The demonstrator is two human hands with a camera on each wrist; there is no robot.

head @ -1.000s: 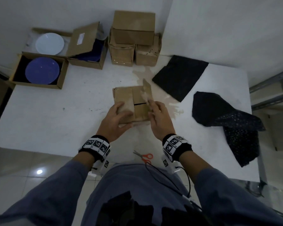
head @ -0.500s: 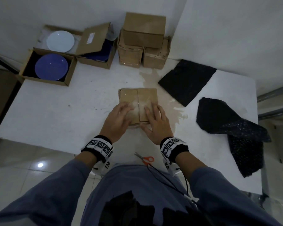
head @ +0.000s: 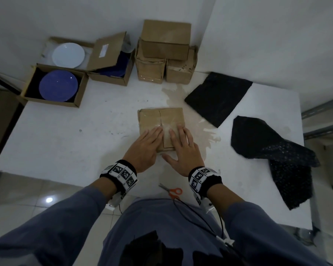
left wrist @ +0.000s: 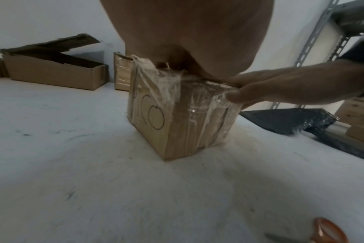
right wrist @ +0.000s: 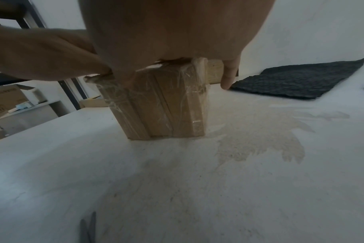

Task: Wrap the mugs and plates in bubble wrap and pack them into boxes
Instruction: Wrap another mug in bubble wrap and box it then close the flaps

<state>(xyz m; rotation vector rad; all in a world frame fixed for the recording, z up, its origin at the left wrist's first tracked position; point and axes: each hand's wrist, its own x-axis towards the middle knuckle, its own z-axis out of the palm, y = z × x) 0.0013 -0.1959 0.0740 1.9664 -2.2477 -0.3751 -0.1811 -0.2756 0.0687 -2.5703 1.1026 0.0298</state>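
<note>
Small brown cardboard box [head: 161, 127], old clear tape clinging to its sides, sits mid-desk on the white desk [head: 65, 143], directly in front of the person. Both top flaps lie down, meeting at a centre seam.

Left hand [head: 142, 148] lies flat on the left flap, fingers [head: 152, 132] straight and close together. Right hand [head: 183, 148] lies flat on the right flap, fingers straight and slightly spread, thumb out to the side over the near edge. Neither hand grips anything; both press downward.

Step in hand, as I judge it: closing a packed box, flaps held shut (contents hidden, cannot confirm what is inside).

Next move likely calls for keeping one palm on the seam while the other frees itself to fasten or shift the box. No tape roll in view; orange-handled scissors [head: 172, 191] lie at the near desk edge.

Still to pack: a blue plate [head: 58, 85] and a white plate [head: 68, 55] in open cardboard boxes far left. Black bubble wrap sheets [head: 217, 96] lie right.
</note>
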